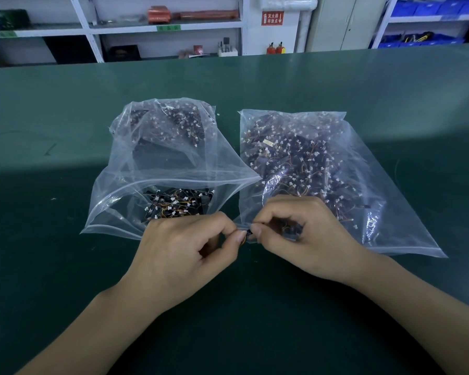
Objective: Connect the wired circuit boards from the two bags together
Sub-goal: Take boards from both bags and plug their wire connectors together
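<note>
Here, left hand [184, 247] and right hand [303, 236] knuckles-up — fingers pinching small wired board [248, 235] between them, beside bags [173, 169].

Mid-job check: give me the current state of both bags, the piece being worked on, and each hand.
left bag: mouth open toward the person, lying on the green mat, boards inside.
right bag: lying flat, full of wired boards; whether sealed cannot be told.
wired board piece: held between both hands, mostly hidden by fingers; whether joined cannot be told.
left hand: pinches the piece.
right hand: pinches the piece.
</note>
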`<state>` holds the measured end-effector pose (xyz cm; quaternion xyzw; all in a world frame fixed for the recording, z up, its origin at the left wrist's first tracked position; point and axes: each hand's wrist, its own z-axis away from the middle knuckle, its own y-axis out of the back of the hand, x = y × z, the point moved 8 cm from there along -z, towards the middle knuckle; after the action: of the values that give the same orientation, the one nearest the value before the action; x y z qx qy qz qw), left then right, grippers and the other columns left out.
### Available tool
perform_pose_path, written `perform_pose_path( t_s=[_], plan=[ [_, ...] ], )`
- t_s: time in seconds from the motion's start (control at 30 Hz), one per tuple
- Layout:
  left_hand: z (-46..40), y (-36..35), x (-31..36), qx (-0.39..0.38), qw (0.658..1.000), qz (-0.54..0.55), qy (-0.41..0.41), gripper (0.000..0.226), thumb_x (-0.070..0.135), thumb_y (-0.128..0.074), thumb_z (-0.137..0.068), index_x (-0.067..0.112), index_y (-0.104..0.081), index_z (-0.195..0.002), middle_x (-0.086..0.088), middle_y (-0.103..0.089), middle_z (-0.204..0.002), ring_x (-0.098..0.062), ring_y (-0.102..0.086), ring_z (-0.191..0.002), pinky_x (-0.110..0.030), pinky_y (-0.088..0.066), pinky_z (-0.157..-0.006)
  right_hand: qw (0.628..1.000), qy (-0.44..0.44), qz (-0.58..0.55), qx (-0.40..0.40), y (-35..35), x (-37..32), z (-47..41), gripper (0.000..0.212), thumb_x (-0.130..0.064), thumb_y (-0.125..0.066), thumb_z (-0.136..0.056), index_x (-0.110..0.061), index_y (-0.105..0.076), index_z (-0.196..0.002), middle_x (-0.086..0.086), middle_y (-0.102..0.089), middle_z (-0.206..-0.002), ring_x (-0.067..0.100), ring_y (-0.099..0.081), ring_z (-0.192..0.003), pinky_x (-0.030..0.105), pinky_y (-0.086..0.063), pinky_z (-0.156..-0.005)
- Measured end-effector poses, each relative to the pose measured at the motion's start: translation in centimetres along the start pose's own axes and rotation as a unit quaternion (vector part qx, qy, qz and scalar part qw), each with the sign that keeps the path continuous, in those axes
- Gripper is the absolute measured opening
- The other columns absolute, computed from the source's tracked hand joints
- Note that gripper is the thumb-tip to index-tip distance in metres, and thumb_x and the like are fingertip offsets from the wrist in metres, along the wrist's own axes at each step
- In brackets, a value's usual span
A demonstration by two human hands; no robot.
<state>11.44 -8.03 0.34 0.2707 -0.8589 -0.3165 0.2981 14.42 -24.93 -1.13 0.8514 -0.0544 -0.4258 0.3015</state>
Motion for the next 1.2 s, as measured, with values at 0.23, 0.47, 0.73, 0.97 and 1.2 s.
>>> perform_pose_path(
  t_s=[0.23, 0.47, 0.73, 0.97, 1.2],
  plan=[
    [0.1, -0.1, -0.1, 0.000, 1.000, 0.000, 0.000, 0.027, 0.038, -0.065, -0.103, 0.026, -0.071, -0.081, 0.020, -0.046, -0.063, 0.000, -0.047, -0.056, -0.031, -0.045, -0.047, 1.000, 0.000, 0.010, -0.008, 0.1, 0.0, 0.0, 0.011, -0.010, -0.076, -0.097, -0.011, -0.077, -0.086, -0.010, -0.068, -0.077, 0.015, -0.061, -0.069, 0.017, -0.043, -0.065],
    [-0.1, 1.3, -1.3, 0.073, 0.997, 0.028, 0.022, 0.015, 0.029, -0.074, -0.102, 0.019, -0.083, -0.097, 0.013, -0.073, -0.087, -0.012, -0.067, -0.072, -0.032, -0.053, -0.060, 0.990, 0.042, 0.128, -0.043, 0.8, -0.1, -0.1, 0.022, -0.029, -0.078, -0.085, -0.024, -0.071, -0.105, -0.016, -0.063, -0.090, 0.012, -0.059, -0.074, 0.022, -0.047, -0.067],
    [-0.1, 0.8, -0.8, 0.066, 0.997, 0.037, -0.005, 0.016, 0.015, -0.071, -0.103, 0.011, -0.083, -0.112, 0.004, -0.074, -0.099, -0.015, -0.071, -0.088, -0.031, -0.056, -0.074, 0.994, -0.005, 0.106, -0.029, 1.1, 1.2, -0.1, 0.035, -0.005, -0.077, -0.081, -0.029, -0.067, -0.104, -0.013, -0.065, -0.088, 0.019, -0.062, -0.073, 0.021, -0.050, -0.067],
    [0.0, 0.5, -0.4, 0.061, 0.997, 0.032, -0.033, 0.009, 0.017, -0.078, -0.100, 0.013, -0.084, -0.104, 0.007, -0.075, -0.098, -0.013, -0.070, -0.088, -0.031, -0.057, -0.074, 0.997, -0.019, 0.071, 0.015, 1.8, 1.0, -0.3, 0.035, 0.002, -0.076, -0.082, -0.024, -0.068, -0.103, -0.008, -0.068, -0.085, 0.019, -0.059, -0.069, 0.012, -0.040, -0.067],
    [-0.7, -0.5, 1.0, 0.062, 0.995, -0.050, -0.064, 0.008, 0.019, -0.079, -0.099, 0.020, -0.084, -0.093, 0.010, -0.074, -0.090, -0.016, -0.069, -0.079, -0.037, -0.056, -0.062, 0.999, -0.007, 0.043, 0.023, 1.7, 0.2, -0.4, 0.027, -0.005, -0.073, -0.083, -0.025, -0.066, -0.100, -0.013, -0.066, -0.083, 0.015, -0.059, -0.066, 0.010, -0.041, -0.066]
  ],
)
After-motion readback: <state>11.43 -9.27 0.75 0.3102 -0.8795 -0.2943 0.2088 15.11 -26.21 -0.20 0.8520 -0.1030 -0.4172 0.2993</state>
